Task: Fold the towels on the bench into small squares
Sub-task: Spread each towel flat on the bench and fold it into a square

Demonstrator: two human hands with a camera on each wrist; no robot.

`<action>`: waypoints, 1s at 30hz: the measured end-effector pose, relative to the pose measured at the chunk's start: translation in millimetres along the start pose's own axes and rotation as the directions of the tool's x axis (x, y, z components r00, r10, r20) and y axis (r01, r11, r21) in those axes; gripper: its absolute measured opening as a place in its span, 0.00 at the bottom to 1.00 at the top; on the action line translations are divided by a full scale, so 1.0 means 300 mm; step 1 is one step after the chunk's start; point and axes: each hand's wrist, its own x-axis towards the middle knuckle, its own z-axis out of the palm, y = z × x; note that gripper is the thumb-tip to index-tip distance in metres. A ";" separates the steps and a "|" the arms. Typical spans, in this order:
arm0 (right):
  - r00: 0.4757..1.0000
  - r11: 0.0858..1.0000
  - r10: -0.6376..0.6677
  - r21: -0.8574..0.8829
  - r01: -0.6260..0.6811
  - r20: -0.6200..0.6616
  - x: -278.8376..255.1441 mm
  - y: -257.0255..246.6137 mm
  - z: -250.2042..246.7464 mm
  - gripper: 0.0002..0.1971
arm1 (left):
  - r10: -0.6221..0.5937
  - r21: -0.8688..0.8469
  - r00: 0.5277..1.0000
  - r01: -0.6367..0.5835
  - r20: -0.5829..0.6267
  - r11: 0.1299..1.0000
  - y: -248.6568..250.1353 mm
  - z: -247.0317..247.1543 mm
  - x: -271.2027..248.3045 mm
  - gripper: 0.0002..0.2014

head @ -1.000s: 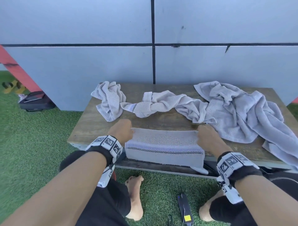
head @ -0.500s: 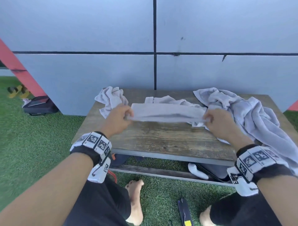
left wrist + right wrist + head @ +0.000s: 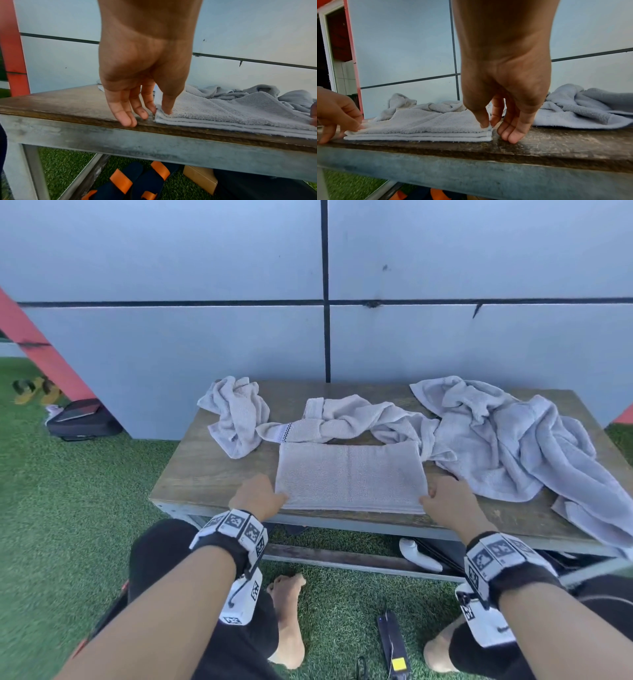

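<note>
A pale grey folded towel [image 3: 351,474] lies flat in several layers on the wooden bench [image 3: 205,474], its near edge along the bench's front. My left hand [image 3: 278,497] pinches its near left corner, thumb on top, as the left wrist view shows [image 3: 159,112]; the other fingers [image 3: 126,120] rest on the wood. My right hand [image 3: 428,498] pinches the near right corner [image 3: 488,125] between thumb and forefinger. Three unfolded towels lie behind: a crumpled one [image 3: 236,416] at back left, a twisted one [image 3: 356,419] in the middle, a large one [image 3: 513,440] at right.
A tiled wall stands right behind the bench. The large towel hangs over the bench's right front edge. Slippers [image 3: 133,181] and a cardboard box [image 3: 200,178] sit under the bench. On the grass lie a black bag [image 3: 82,419] and a dark device [image 3: 394,645].
The towel hung over the bench's front edge, was lifted and swung toward the back, and now lies folded flat on the bench. Both hands came back to its near corners.
</note>
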 end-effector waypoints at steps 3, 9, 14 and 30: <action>1.000 1.000 -0.023 0.015 0.023 -0.019 -0.007 -0.006 -0.029 0.16 | 0.005 0.016 0.991 -0.003 -0.131 1.000 0.007 -0.013 0.003 0.16; 0.996 1.000 -0.002 0.030 -0.001 0.086 0.004 0.001 -0.111 0.21 | -0.012 -0.089 0.994 0.002 -0.111 0.996 0.008 -0.067 0.028 0.16; 0.963 0.992 0.073 -0.121 -0.043 0.261 -0.002 -0.003 -0.117 0.21 | -0.043 -0.031 0.997 0.045 0.065 0.999 0.007 -0.061 0.019 0.13; 0.889 0.880 -0.455 -0.181 0.440 -0.050 0.092 -0.256 0.231 0.30 | 0.549 0.231 0.830 -0.517 -0.098 0.824 0.280 0.279 0.120 0.29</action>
